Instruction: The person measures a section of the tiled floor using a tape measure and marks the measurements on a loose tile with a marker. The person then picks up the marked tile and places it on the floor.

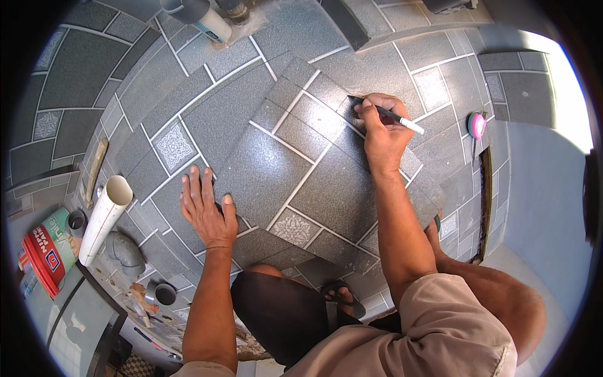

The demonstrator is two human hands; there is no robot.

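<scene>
My right hand (382, 129) grips a black marker with a white end (411, 125), its dark tip pointing at the upper edge of a grey patterned tile (270, 157). This tile seems to be a loose one lying askew over the tiled surface, with pale lines and a white ornamental square on it. To the left, my left hand (208, 210) lies flat with its fingers spread and nothing in it, near the tile's left edge. Whether the marker's tip touches the tile I cannot tell.
A pink tape measure (477, 125) lies at the right, above a long dark gap (485, 201). At the left are a white pipe (107, 217), a grey elbow fitting (125, 253), a paint bucket (50, 251) and a wooden stick (97, 168). Another pipe (213, 26) stands at the top.
</scene>
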